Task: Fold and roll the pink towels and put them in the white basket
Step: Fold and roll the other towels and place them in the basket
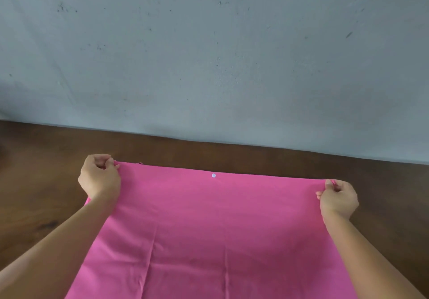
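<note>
1 flat pink cloth towel (209, 229) is in view, along with 2 bare hands and 1 dark brown wooden worktop (41, 194). The white basket does not show in this view.

The left hand (99, 178) sits at the towel's far left corner, knuckles up, its fingers (102, 161) curled and clamped with the thumb on the corner of the fabric. The right hand (337, 197) mirrors it at the far right corner, its fingers (336, 186) curled in and pinching that corner against the thumb. Both forearms reach forward from the near edge of the view, the left one crossing over the towel's left border, the right one lying along its right border.

The towel lies spread on the worktop, its far edge drawn straight between the 2 hands and parallel to the grey scuffed wall (209, 55) behind. The cloth is plain and smooth, with several faint creases running toward the near side, where it passes out of view. 1 small pale round dot (213, 175) sits near the middle of the far edge.
</note>
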`<action>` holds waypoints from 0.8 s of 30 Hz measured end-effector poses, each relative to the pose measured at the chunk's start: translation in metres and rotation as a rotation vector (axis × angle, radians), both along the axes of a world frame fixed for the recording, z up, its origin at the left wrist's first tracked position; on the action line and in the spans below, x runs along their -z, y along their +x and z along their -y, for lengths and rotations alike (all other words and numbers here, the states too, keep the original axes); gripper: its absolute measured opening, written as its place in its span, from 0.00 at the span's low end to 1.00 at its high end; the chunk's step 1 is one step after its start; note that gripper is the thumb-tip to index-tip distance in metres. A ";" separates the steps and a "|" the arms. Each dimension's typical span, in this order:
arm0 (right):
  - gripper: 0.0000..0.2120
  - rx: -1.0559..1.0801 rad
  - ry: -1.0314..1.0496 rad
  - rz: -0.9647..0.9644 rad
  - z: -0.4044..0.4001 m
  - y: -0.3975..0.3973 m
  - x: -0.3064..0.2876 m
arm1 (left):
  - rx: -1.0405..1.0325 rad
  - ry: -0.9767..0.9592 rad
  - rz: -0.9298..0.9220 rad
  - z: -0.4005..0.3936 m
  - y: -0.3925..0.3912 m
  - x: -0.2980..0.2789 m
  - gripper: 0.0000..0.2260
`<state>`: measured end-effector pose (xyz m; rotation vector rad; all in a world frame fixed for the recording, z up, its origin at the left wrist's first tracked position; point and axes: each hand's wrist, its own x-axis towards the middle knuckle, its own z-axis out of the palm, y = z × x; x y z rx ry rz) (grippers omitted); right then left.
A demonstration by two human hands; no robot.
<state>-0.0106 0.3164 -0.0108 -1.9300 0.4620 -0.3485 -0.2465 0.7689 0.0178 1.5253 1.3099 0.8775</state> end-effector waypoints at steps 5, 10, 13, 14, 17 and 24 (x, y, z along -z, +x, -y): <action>0.04 0.022 0.071 0.012 -0.014 0.047 0.003 | 0.003 0.084 -0.063 -0.019 0.043 0.003 0.06; 0.06 -0.004 0.125 0.023 -0.025 0.087 0.008 | 0.005 0.115 -0.080 -0.031 0.075 0.005 0.05; 0.08 -0.031 0.155 0.032 -0.030 0.102 0.011 | 0.028 0.145 -0.120 -0.037 0.088 0.006 0.05; 0.08 -0.043 0.160 0.031 -0.030 0.106 0.012 | 0.032 0.154 -0.132 -0.039 0.091 0.006 0.06; 0.06 -0.075 0.155 0.014 -0.034 0.118 0.013 | 0.027 0.178 -0.170 -0.047 0.100 0.009 0.07; 0.08 -0.099 0.139 -0.043 -0.036 0.125 0.005 | 0.039 0.161 -0.187 -0.048 0.107 0.006 0.07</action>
